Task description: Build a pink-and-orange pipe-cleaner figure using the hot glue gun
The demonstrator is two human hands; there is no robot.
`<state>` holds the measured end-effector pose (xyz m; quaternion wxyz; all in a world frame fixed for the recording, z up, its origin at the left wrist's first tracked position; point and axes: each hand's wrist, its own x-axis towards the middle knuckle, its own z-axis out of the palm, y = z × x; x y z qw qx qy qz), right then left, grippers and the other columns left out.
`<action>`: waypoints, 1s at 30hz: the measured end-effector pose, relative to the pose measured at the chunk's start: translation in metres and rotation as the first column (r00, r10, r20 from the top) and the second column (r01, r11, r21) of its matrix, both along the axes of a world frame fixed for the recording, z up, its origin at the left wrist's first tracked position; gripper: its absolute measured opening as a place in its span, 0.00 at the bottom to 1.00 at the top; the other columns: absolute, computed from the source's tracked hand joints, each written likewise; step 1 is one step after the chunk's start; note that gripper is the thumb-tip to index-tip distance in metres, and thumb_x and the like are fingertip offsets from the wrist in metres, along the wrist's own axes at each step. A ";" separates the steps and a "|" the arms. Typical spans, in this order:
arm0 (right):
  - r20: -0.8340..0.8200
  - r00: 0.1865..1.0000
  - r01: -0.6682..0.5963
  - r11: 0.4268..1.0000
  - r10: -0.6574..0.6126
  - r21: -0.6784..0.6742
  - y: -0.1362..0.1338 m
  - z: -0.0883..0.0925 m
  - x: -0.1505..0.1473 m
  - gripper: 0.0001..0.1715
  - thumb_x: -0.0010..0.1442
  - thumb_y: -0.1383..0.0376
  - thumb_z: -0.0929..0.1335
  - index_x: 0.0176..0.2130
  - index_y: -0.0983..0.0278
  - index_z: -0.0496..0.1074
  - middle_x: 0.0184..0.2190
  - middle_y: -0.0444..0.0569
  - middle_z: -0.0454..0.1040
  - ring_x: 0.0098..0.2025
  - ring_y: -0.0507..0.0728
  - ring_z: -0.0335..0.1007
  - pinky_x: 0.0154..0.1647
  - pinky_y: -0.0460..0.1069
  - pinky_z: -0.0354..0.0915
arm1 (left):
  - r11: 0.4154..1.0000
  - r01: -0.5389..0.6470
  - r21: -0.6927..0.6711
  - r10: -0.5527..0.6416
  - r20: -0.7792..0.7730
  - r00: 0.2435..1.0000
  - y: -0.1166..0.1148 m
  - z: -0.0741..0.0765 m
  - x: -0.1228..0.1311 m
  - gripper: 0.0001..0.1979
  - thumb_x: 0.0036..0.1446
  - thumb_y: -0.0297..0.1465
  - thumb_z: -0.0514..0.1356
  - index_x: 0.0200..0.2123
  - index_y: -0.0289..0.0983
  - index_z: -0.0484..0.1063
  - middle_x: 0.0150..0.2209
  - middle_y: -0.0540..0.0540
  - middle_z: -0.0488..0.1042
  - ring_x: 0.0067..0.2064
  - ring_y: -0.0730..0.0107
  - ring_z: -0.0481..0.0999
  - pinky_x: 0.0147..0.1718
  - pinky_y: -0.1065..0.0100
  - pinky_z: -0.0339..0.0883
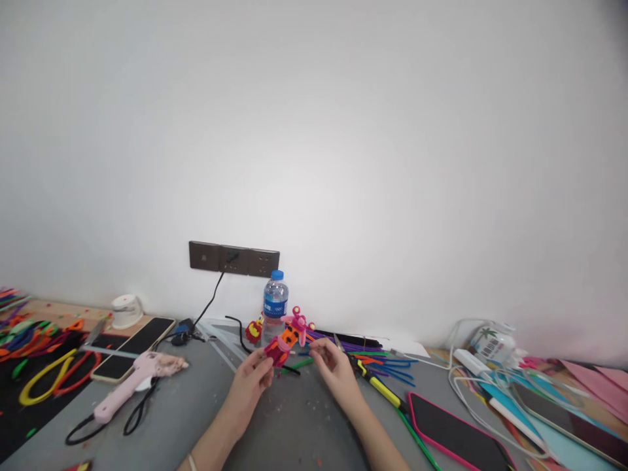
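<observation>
My left hand (pixel 252 379) is closed around a small pipe-cleaner figure (pixel 287 337) in red, orange and pink, holding it up over the grey mat (pixel 284 425). My right hand (pixel 333 369) sits just to the figure's right with the fingers pinched together near a thin green pipe cleaner (pixel 301 362); what they hold is too small to make out. A pile of coloured pipe cleaners (pixel 377 361) lies just beyond the right hand.
A water bottle (pixel 275 304) stands behind the figure by a wall socket strip (pixel 234 259). Left: a pink glue gun (pixel 130 379), a phone (pixel 135 347), more pipe cleaners (pixel 29 337), a white tub (pixel 126 311). Right: a pink-cased phone (pixel 456 435), yellow-handled pliers (pixel 377 386), white cables (pixel 478 386).
</observation>
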<state>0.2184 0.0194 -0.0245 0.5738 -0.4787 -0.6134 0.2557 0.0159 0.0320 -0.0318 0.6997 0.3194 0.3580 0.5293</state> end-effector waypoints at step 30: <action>-0.465 0.830 -0.399 0.911 0.308 -0.109 -0.020 0.034 -0.010 0.23 0.50 0.55 0.74 0.46 0.59 0.76 0.45 0.52 0.77 0.44 0.61 0.71 0.44 0.52 0.65 | 0.955 0.274 0.113 -0.259 -0.130 0.957 -0.011 0.008 0.002 0.21 0.38 0.42 0.72 0.32 0.33 0.78 0.21 0.51 0.68 0.22 0.78 0.59 0.24 0.73 0.51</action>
